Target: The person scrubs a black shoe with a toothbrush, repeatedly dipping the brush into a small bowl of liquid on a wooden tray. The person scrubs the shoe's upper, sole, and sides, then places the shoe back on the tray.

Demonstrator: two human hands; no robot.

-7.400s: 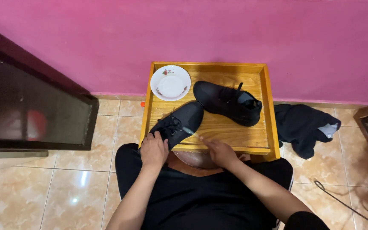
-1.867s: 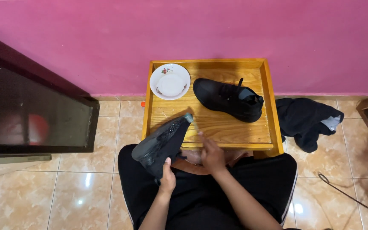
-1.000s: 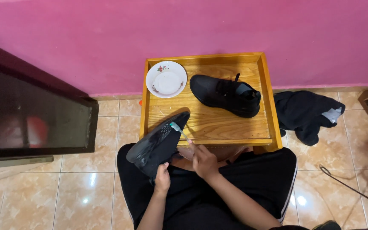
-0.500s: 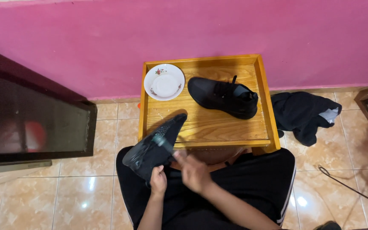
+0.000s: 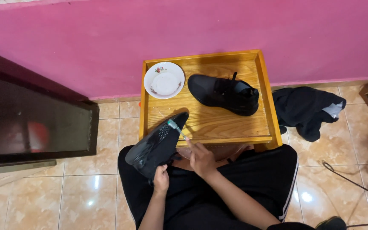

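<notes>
Holding the black shoe (image 5: 157, 146) in my left hand (image 5: 161, 180), I close my fingers around its heel end just left of centre in the lower frame, its toe tipped up over the near rim of the wooden tray table (image 5: 264, 91). My right hand (image 5: 201, 159) pinches the handle of a toothbrush (image 5: 176, 129), whose bristled head rests on the shoe near the toe. I judge the main risks to be the shoe twisting out of my one-handed hold if I scrub too hard, and the brush flicking dirty drops onto my dark trousers. At the tray's upper left sits a small white dish (image 5: 164, 80) with a flowered rim, and the second black shoe (image 5: 224, 93) lies at its upper right. Beige floor tiles (image 5: 64, 200) spread below, a pink wall (image 5: 192, 25) fills the top, and dark crumpled clothing (image 5: 305, 108) lies at right.
</notes>
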